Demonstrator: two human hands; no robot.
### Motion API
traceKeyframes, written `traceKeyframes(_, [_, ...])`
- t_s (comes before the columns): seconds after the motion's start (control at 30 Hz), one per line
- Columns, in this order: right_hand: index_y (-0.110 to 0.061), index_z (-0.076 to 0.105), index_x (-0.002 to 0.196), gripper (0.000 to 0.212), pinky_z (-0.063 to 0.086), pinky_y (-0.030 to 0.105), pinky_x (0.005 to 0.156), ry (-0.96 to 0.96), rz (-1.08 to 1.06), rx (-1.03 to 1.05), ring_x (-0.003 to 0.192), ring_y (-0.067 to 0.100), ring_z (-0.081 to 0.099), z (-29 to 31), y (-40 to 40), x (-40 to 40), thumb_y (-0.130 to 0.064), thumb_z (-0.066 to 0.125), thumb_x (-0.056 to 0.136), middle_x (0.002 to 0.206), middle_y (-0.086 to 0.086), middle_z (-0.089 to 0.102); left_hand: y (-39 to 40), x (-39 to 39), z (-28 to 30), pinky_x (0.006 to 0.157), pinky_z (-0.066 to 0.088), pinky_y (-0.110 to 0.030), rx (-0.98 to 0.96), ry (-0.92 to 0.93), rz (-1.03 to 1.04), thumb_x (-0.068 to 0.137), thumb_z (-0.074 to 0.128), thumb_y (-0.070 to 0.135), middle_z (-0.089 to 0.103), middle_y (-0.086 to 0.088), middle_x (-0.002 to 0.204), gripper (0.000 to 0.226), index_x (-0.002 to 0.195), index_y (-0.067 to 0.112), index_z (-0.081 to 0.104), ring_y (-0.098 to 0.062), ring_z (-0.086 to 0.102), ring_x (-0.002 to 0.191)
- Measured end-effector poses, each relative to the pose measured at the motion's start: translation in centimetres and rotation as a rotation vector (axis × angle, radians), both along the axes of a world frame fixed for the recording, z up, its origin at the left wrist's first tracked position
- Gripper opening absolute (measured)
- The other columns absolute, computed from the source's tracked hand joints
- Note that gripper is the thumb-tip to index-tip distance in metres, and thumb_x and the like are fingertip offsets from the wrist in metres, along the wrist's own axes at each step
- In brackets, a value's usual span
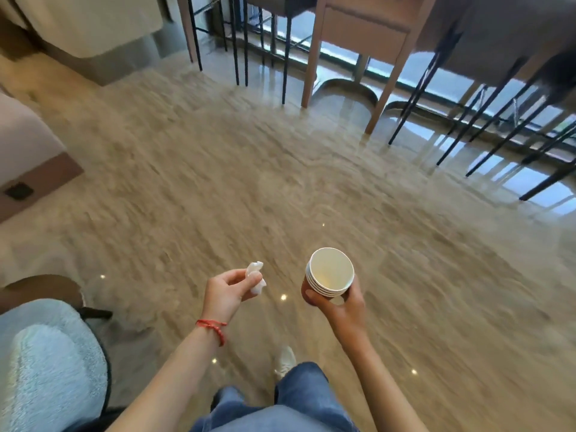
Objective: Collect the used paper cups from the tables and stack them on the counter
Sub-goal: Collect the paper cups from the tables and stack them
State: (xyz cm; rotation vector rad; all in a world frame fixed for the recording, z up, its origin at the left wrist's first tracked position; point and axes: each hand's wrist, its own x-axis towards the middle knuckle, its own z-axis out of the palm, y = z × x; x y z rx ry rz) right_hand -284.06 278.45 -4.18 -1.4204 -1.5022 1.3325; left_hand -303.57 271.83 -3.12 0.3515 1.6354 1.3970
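Observation:
My right hand [346, 307] holds a stack of several nested paper cups [328, 274], brown outside and white inside, mouth tilted up toward me. The top cup looks empty apart from a faint yellowish stain at its bottom. My left hand [227, 291], with a red string bracelet at the wrist, pinches a crumpled white tissue [256, 275] between thumb and fingers. Both hands hang over the glossy beige floor. No table top or counter surface with cups is in view.
A wooden table leg [311, 57] and black metal chair legs [486, 98] stand ahead by the window. A beige sofa [28, 145] is at the left, a fluffy pale-blue chair [46, 369] at the lower left. Shiny floor [249, 182] spreads between. My jeans and a white shoe [285, 360] show below.

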Motion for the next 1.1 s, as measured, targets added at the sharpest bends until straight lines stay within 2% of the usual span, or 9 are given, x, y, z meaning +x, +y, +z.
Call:
traceKeyframes(0.1, [-0.035,0.050,0.103,0.059,0.040,0.004,0.074,-0.007,0.159,-0.001,0.089,-0.014,0.055,0.2,4.8,-2.7,-0.011,0.087,0.063,0.103,-0.011,0.063,2.4,-1.8,0.4,0.059,0.052,-0.014,0.006,0.007,0.128,0.077,0.070,0.005,0.068,0.001,0.058,0.021,0.057,0.012,0.070,-0.004,0.062,0.058])
traceKeyframes(0.23, [-0.028,0.053,0.111,0.062,0.041,0.004,0.074,0.006,0.352,-0.021,0.089,-0.013,0.057,0.1,8.5,-7.3,-0.011,0.087,0.062,0.102,-0.013,0.066,3.3,-4.5,0.6,0.059,0.054,-0.015,-0.029,0.012,0.339,0.079,0.069,0.003,0.068,0.004,0.056,0.010,0.069,0.004,0.068,-0.003,0.061,0.055])
traceKeyframes(0.4, [-0.038,0.055,0.105,0.059,0.043,0.007,0.075,0.024,0.596,-0.037,0.091,-0.003,0.060,-0.5,10.8,-14.2,-0.016,0.088,0.061,0.099,-0.019,0.067,3.0,-8.3,1.1,0.053,0.052,-0.012,-0.053,0.023,0.577,0.079,0.068,0.001,0.067,0.005,0.054,0.001,0.079,0.001,0.068,-0.001,0.061,0.051])
traceKeyframes(0.53, [-0.043,0.055,0.104,0.059,0.045,0.009,0.076,0.025,0.721,-0.053,0.094,-0.002,0.061,-0.7,11.9,-20.3,-0.026,0.086,0.057,0.100,-0.021,0.066,2.8,-12.5,1.0,0.057,0.055,-0.015,-0.062,0.043,0.696,0.078,0.069,0.001,0.067,-0.007,0.067,0.010,0.086,-0.006,0.067,-0.002,0.063,0.054])
traceKeyframes(0.67, [-0.049,0.054,0.102,0.057,0.044,0.005,0.072,0.030,0.784,-0.056,0.091,-0.005,0.061,-1.3,13.5,-26.8,-0.037,0.084,0.054,0.098,-0.022,0.067,3.7,-18.5,-0.5,0.054,0.054,-0.015,-0.070,0.020,0.750,0.078,0.068,0.001,0.069,0.002,0.056,0.014,0.089,-0.009,0.067,-0.003,0.064,0.053])
traceKeyframes(0.77, [-0.048,0.054,0.103,0.059,0.043,0.004,0.071,0.036,0.791,-0.060,0.092,-0.006,0.061,-1.1,15.1,-32.4,-0.045,0.082,0.052,0.098,-0.023,0.067,5.2,-23.9,-0.8,0.052,0.052,-0.013,-0.071,0.009,0.765,0.079,0.068,-0.001,0.068,0.002,0.054,0.018,0.092,-0.013,0.066,-0.003,0.063,0.053])
traceKeyframes(0.83, [-0.044,0.055,0.105,0.060,0.043,0.005,0.072,0.051,0.785,-0.079,0.095,-0.003,0.062,-0.8,16.1,-36.2,-0.044,0.082,0.052,0.100,-0.020,0.068,6.3,-27.5,-0.5,0.051,0.051,-0.013,-0.070,0.013,0.771,0.078,0.068,-0.001,0.068,0.002,0.052,0.015,0.091,-0.008,0.067,-0.003,0.063,0.052])
traceKeyframes(0.97, [-0.048,0.055,0.103,0.057,0.043,0.006,0.074,0.072,0.796,-0.055,0.095,-0.003,0.062,-0.1,17.7,-43.8,-0.038,0.083,0.054,0.101,-0.020,0.067,7.7,-34.9,0.7,0.054,0.052,-0.013,-0.061,0.059,0.760,0.077,0.069,0.000,0.068,0.002,0.053,0.006,0.081,-0.005,0.069,-0.003,0.063,0.053])
traceKeyframes(1.1, [-0.039,0.054,0.109,0.061,0.043,0.005,0.075,0.077,0.837,-0.059,0.096,-0.004,0.061,0.0,19.3,-50.0,-0.033,0.084,0.056,0.102,-0.022,0.066,9.1,-41.3,1.0,0.054,0.052,-0.013,-0.057,0.086,0.805,0.078,0.070,0.002,0.070,0.004,0.058,0.004,0.075,-0.001,0.069,-0.004,0.064,0.056])
